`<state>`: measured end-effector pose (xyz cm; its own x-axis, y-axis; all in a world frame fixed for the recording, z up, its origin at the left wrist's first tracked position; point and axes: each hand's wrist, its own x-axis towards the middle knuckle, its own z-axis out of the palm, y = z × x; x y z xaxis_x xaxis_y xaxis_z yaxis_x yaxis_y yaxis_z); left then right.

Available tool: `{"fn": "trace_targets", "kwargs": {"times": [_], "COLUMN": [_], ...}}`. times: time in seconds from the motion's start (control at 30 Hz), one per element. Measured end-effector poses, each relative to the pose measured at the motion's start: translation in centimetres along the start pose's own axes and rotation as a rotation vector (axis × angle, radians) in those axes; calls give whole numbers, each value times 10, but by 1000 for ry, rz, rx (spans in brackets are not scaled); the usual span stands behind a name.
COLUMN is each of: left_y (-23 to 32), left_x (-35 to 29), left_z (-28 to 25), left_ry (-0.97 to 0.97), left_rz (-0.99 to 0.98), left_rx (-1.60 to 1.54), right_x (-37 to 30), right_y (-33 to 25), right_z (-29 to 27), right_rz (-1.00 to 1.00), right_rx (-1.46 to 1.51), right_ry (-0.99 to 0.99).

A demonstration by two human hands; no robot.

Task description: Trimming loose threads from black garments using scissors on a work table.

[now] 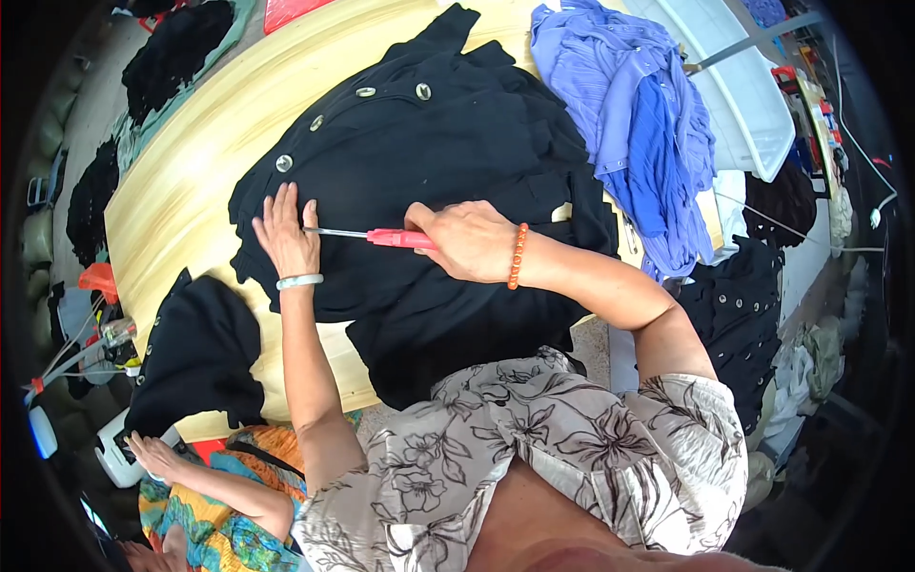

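A black garment [448, 143] with large shiny buttons [284, 163] lies spread across the pale wooden table [181, 162]. My left hand [287, 229] rests flat on its left part, fingers stretched, just below the lowest button. My right hand [467, 240] is closed round the handle of a red-handled tool with a slim metal shaft [396, 237]. The shaft points left over the cloth, and its tip ends by my left thumb. I cannot make out the exact kind of tool.
Purple-blue garments [639, 124] are heaped at the table's right, beside a white plastic tub [743, 95]. Another black garment [202, 343] lies at the near left, with a co-worker's hand [157, 458] at its edge. More black clothes [734, 305] hang at the right.
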<state>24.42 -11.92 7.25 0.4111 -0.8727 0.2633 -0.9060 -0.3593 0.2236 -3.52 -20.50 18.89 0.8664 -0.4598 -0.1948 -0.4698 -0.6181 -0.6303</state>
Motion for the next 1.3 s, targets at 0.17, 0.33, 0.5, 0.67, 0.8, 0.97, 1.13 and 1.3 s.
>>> {"fn": "trace_targets", "kwargs": {"times": [0.17, 0.33, 0.5, 0.67, 0.8, 0.97, 1.13, 1.3], "left_y": [19, 148, 204, 223, 224, 214, 200, 119], "left_x": [2, 39, 50, 44, 44, 42, 31, 33], "left_z": [-10, -34, 57, 79, 80, 77, 60, 17], "left_ry": [196, 30, -130, -214, -198, -194, -62, 83], "left_rz": [-43, 638, 724, 709, 716, 679, 593, 313], "left_rx": [123, -144, -81, 13, 9, -39, -70, 51], "right_x": [-32, -83, -103, -109, -98, -84, -87, -79], "right_y": [21, 63, 92, 119, 121, 107, 82, 68], "right_z": [-7, -26, -40, -43, -46, -44, -51, -49], "right_rz": [66, 364, 518, 518, 496, 356, 316, 268], "right_rx": [10, -96, -240, -320, -332, -272, -198, -214], "right_ry": [232, 364, 373, 331, 308, 275, 254, 187]}}
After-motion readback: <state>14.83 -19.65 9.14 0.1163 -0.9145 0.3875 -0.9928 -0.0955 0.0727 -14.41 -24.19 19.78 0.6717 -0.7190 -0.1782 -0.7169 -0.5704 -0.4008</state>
